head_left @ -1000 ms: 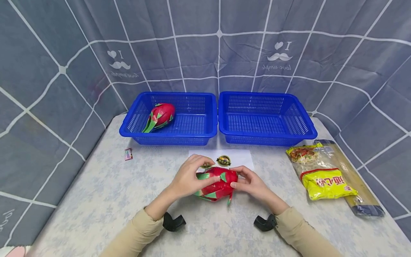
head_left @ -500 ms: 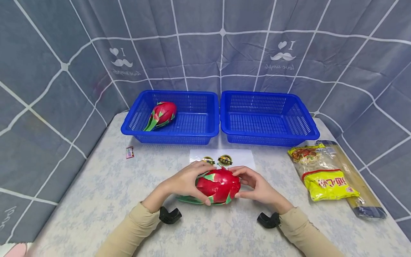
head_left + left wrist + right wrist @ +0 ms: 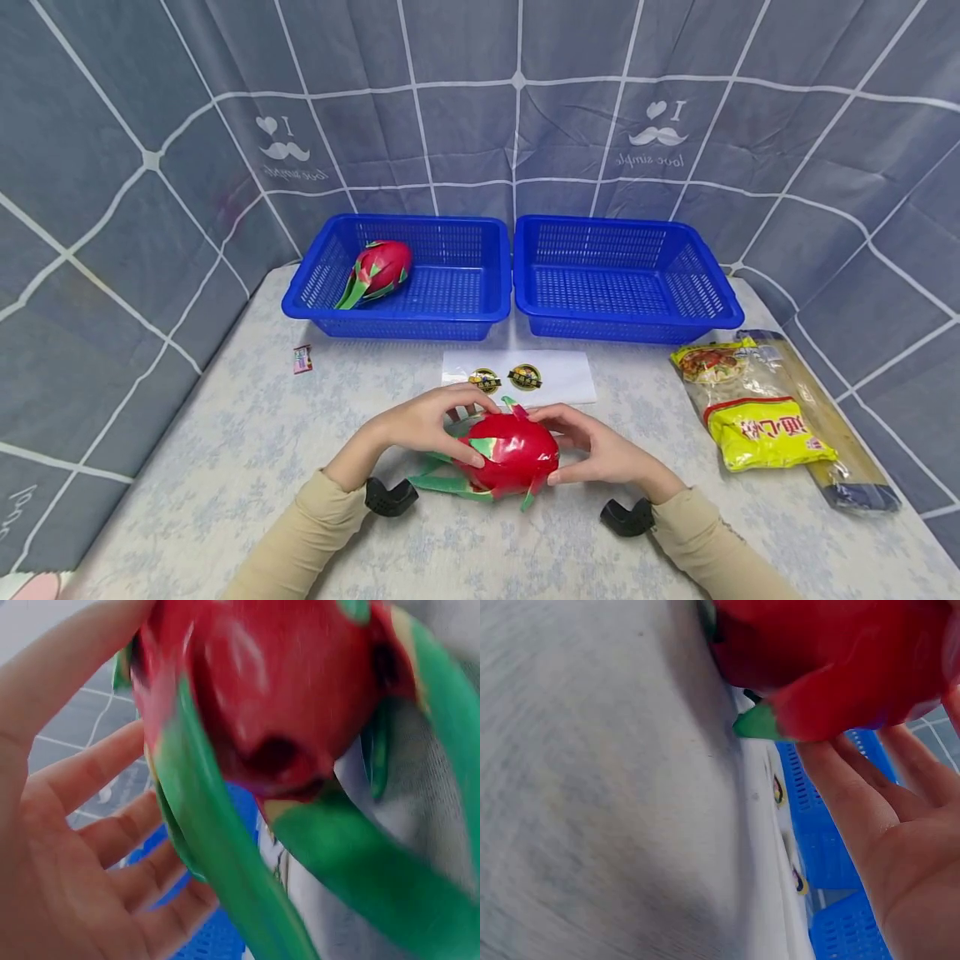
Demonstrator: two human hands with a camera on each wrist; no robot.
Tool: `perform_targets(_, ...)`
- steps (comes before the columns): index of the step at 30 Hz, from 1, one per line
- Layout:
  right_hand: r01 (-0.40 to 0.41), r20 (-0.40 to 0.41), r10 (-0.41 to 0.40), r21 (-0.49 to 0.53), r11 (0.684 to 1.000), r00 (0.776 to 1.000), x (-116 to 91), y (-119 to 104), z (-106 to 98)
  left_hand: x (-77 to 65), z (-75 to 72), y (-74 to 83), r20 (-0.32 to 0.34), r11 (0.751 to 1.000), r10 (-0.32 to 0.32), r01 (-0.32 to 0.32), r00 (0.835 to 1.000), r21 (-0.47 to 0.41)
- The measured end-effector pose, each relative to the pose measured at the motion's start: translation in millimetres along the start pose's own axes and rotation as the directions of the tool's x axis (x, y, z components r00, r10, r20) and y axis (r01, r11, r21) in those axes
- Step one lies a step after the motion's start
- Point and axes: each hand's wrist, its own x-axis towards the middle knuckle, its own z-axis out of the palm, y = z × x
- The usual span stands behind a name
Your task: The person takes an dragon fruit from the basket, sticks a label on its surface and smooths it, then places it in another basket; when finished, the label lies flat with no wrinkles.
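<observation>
A red dragon fruit [image 3: 519,454] with green leafy scales lies at the middle of the table, its long leaves toward the left. My left hand [image 3: 423,425] holds its leafy end, thumb on the near side and fingers on the far side. At the other end my right hand [image 3: 606,450] grips the rounded red skin between thumb and fingers. The left wrist view shows the hollow end of the dragon fruit [image 3: 262,697] and its broad leaves close up. Just beyond the hands lies a white sheet [image 3: 562,379] bearing two round black-and-gold stickers [image 3: 524,377].
Two blue baskets [image 3: 397,315] stand side by side at the back; another dragon fruit [image 3: 386,265] lies in the left one. A yellow food bag [image 3: 768,433] and a long wrapped package [image 3: 847,442] lie at right. A small packet [image 3: 302,359] is at left.
Both hands have turned the dragon fruit over and brought it slightly nearer to me. Its leaves now spread left, and more of the white sheet shows.
</observation>
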Motion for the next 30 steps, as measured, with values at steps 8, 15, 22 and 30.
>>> perform_targets(8,0.051,-0.022,-0.052,-0.064,0.997,0.998,0,-2,-3,1.4,0.9,-2.3,-0.058,0.998,0.021,-0.025,0.998,-0.062)
perform_targets(15,0.023,-0.028,-0.026,-0.11,0.994,0.999,0,-4,-6,1.5,-2.6,-5.5,-0.029,0.997,0.027,-0.029,0.999,-0.065)
perform_targets(22,0.035,-0.212,-0.051,-0.074,0.997,0.976,5,-1,-20,1.0,-15.2,-16.7,-0.087,0.983,-0.011,-0.005,0.996,-0.184)
perform_targets(30,-0.144,-0.362,0.123,-0.03,0.989,0.924,31,4,-41,-4.9,-25.7,-46.0,-0.262,0.936,-0.237,0.148,0.936,-0.318)
